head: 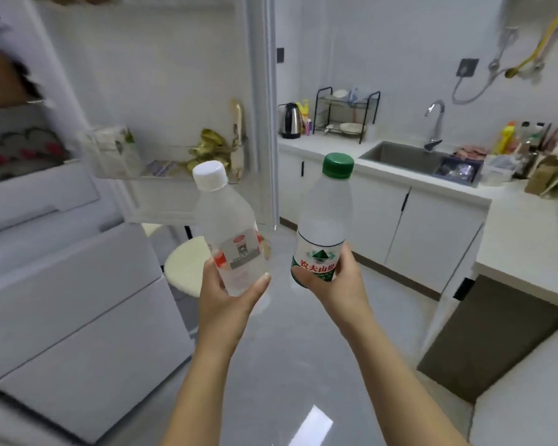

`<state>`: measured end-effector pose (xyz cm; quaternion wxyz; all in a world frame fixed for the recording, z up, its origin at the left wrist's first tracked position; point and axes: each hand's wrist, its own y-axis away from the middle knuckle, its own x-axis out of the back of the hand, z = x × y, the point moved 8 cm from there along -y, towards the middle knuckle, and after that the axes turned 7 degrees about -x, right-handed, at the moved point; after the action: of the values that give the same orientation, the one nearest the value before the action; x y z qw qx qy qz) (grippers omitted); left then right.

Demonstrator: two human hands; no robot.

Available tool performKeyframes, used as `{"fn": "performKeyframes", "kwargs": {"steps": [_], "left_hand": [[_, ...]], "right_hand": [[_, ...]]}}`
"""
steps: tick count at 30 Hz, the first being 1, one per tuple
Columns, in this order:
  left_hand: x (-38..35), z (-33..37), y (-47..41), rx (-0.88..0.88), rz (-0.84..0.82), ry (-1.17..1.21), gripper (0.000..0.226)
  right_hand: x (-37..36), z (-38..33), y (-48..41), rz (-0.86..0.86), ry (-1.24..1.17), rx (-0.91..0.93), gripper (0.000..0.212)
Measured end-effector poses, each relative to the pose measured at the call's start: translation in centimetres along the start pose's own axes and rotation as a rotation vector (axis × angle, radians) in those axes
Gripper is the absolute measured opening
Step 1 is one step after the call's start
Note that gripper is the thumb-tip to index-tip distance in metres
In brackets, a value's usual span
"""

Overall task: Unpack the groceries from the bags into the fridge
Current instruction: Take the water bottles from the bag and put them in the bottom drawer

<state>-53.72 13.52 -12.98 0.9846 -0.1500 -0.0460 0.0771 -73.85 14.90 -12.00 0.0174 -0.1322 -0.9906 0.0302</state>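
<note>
1. My left hand [226, 294] grips the white-capped bottle [229, 230] low on its body, thumb on the near right side and fingers curled round the far side. The bottle leans left, its cap towards the fridge.
2. My right hand [332, 281] wraps the green-capped bottle [322, 217] at its label band. This bottle stands nearly upright.
3. Both bottles are in the air in front of me, near each other but not touching. Neither is in the fridge yet. I judge that one bottle per hand lets both go in on a single trip.
4. The fridge door [161, 75] stands open at far left of centre. Its door shelf [149, 175] holds a pale carton pack at the left and leafy wrapped items at the right. Blur hides how much room lies between them.
5. The fridge drawers [78, 300] at near left are closed, and the shelves above them are too blurred to read.
6. A round stool [187, 265] stands on the floor beyond my left hand. At far right the counter carries a kettle [290, 120], a dish rack [345, 114] and a sink [403, 156]. No bag is in view.
7. The low holds suit carrying. To seat a bottle behind a shelf rail, I would probably have to shift my fingers higher.
</note>
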Motion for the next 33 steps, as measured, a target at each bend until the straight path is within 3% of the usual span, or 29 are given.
{"fn": "performKeyframes", "kwargs": {"steps": [6, 15, 33], "left_hand": [[5.2, 0.8, -0.3, -0.001, 0.26, -0.017, 0.053], [10.1, 4.1, 0.1, -0.083, 0.544, -0.033, 0.05], [13.5, 6.9, 1.0, -0.108, 0.634, -0.147, 0.054]], "right_hand": [[-6.5, -1.4, -2.9, -0.277, 0.001, 0.056, 0.055], [-13.2, -3.3, -4.3, -0.501, 0.005, 0.135, 0.056], [-16.5, -6.7, -2.8, -0.597, -0.067, 0.189, 0.053]]}}
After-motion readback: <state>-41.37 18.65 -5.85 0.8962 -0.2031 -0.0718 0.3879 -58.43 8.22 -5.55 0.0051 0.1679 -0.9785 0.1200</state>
